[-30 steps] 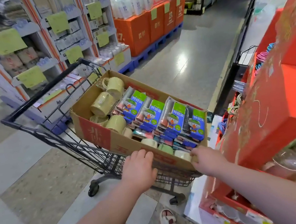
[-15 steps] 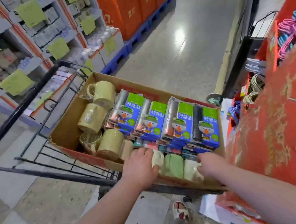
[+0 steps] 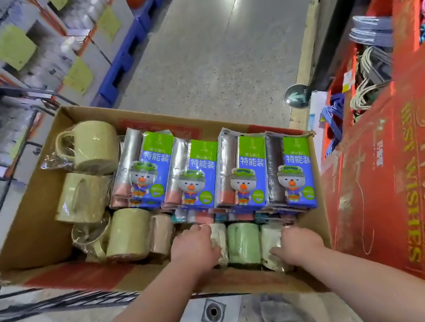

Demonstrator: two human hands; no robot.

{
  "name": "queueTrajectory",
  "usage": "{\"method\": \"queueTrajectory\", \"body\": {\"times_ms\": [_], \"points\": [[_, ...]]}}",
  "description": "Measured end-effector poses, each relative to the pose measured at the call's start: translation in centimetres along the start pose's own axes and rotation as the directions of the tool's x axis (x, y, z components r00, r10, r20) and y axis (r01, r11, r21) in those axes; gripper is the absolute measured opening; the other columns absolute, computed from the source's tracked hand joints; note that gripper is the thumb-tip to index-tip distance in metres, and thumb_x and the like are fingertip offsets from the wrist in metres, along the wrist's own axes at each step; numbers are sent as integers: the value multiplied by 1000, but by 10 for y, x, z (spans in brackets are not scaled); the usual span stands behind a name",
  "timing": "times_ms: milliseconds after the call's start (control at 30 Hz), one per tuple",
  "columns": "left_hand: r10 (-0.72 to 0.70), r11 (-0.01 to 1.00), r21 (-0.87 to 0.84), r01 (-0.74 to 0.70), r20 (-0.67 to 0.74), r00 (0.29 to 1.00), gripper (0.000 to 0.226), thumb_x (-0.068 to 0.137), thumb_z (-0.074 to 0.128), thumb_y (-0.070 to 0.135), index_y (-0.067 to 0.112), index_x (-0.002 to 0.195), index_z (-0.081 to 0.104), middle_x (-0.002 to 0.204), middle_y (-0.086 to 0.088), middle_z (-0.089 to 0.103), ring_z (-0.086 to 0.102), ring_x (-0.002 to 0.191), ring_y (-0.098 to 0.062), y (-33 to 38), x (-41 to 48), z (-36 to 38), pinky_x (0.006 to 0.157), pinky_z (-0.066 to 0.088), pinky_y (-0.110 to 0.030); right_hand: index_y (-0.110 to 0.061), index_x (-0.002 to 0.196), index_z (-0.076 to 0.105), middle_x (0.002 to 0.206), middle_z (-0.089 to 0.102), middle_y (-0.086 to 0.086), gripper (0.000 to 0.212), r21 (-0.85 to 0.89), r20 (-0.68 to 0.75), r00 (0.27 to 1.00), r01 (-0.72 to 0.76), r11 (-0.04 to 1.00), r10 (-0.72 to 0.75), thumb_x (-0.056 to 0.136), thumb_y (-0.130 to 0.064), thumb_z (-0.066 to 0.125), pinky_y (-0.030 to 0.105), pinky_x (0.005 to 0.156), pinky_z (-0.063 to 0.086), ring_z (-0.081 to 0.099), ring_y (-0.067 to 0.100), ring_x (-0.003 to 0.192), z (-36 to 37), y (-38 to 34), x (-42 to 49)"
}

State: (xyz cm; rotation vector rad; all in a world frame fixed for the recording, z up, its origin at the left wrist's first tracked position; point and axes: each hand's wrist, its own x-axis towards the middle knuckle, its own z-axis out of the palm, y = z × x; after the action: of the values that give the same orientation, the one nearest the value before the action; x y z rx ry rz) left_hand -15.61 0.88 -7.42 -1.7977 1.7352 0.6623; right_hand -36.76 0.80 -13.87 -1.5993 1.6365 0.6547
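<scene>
while yellow mugs (image 3: 127, 234) are lying at the left of the cardboard box (image 3: 35, 238), we are laying our left hand (image 3: 194, 247) against the cream mug (image 3: 219, 237) by the near wall — fingers bending down, and we cannot tell whether they are gripping. a green mug (image 3: 243, 240) is lying alongside — our right hand (image 3: 296, 244) is curling thumb and fingers round the white mug (image 3: 268, 236).

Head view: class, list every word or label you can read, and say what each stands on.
"特能装": on the blue-and-green packs in the cardboard box.
"BEST WISHES", "祥如意": on the red carton, right.
Shelf tags and the packs' small print: too blurred to read.
</scene>
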Motion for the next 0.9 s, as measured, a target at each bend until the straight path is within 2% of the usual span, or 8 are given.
{"method": "queueTrajectory", "body": {"times_ms": [133,267,467,567,700,800,867,900], "points": [[-36,999,-3,36,70,997,45,91,48,45,17,126,49,128,-7,51,53,117,-26,10,18,4,91,44,-35,-10,128,52,133,52,8,61,76,17,999,-34,996,33,88,-57,50,31,91,45,53,26,120,6,1,8],[-107,993,-37,112,128,986,52,89,50,53,15,124,50,129,-8,52,54,117,-27,20,34,12,91,45,-35,-7,130,50,134,50,11,59,117,31,998,-64,991,61,92,-52,49,32,93,45,53,29,121,10,2,14],[-258,960,-68,273,176,950,63,84,50,65,16,122,54,125,-5,60,57,114,-24,28,55,28,87,45,-31,-7,121,56,127,55,12,61,157,27,997,-69,985,65,90,-59,48,32,86,48,57,28,114,12,5,18],[-298,945,-89,316,174,939,66,82,50,67,15,122,54,124,-6,61,58,113,-24,27,61,35,85,46,-32,-8,123,54,128,55,11,56,172,39,996,-82,982,76,92,-54,48,32,86,47,56,29,116,12,6,18],[-315,936,-113,335,163,935,59,87,50,60,14,123,53,125,-7,59,57,114,-25,27,64,36,88,46,-33,-7,126,53,130,54,12,43,190,49,994,-105,976,97,94,-35,46,31,88,47,55,29,118,10,5,19],[-320,927,-133,350,201,926,46,92,48,47,11,122,52,125,-9,60,57,115,-27,24,63,33,89,45,-33,-7,122,56,126,58,10,37,221,48,991,-132,966,124,91,-25,47,29,87,48,57,28,116,8,6,19],[-335,919,-130,372,236,912,36,86,53,33,11,113,57,119,-9,63,61,110,-27,18,60,29,85,48,-33,-8,119,58,124,60,9,35,245,60,989,-149,958,139,89,-22,49,28,85,48,58,27,114,7,6,19],[-351,914,-115,388,252,902,34,75,57,27,12,105,60,114,-8,65,63,103,-26,13,58,25,80,50,-32,-8,118,59,122,61,9,35,258,68,987,-158,953,145,87,-21,49,28,85,48,58,28,113,6,5,18]]}}
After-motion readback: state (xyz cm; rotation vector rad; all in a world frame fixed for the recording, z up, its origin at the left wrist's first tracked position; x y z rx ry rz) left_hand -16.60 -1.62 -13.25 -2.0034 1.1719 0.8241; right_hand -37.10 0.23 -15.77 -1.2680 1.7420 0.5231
